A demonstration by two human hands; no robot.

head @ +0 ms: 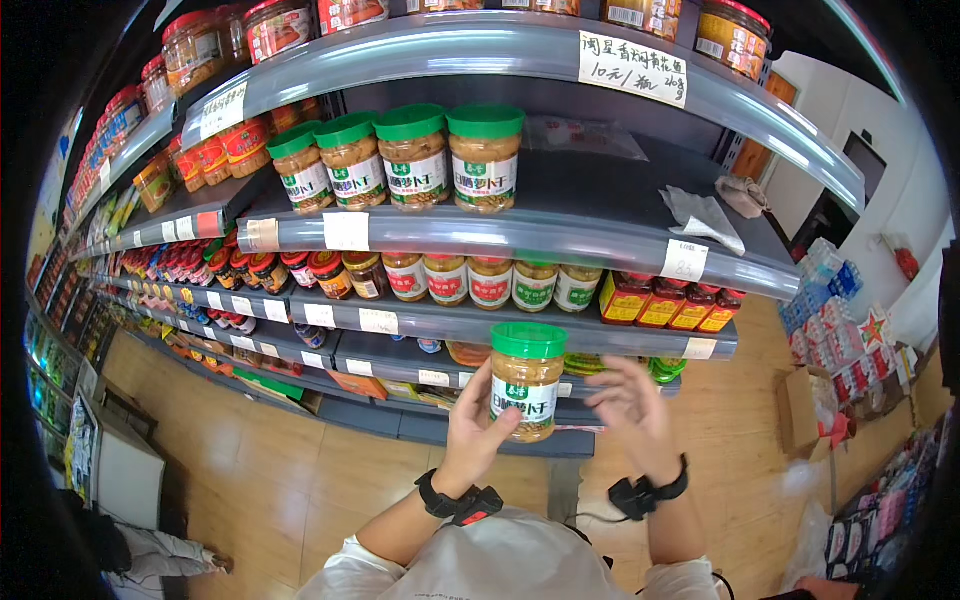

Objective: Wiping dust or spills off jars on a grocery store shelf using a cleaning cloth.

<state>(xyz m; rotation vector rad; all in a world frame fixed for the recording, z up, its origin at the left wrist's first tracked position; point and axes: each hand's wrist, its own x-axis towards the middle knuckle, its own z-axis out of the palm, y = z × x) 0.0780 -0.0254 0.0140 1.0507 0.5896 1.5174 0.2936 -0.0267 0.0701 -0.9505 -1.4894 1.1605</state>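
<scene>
My left hand [480,427] holds a jar of pickled food with a green lid [529,382] upright in front of my chest, its printed label facing me. To the right of the jar is my right hand [630,409], its fingers apart and slightly blurred, touching nothing. On the shelf above, a row of similar green-lidded jars [485,157] stands at the left part of the board. Near that shelf's right end lie a crumpled grey-white cloth [705,217] and a beige cloth [742,196]. A clear plastic film [585,139] lies farther back.
Curved shelf edges [480,240] with price tags run across the view. Below them stand red-labelled jars [490,283] and bottles with yellow labels [656,304]. An open cardboard box [806,412] sits on the floor at right. Part of another person [161,551] shows at lower left.
</scene>
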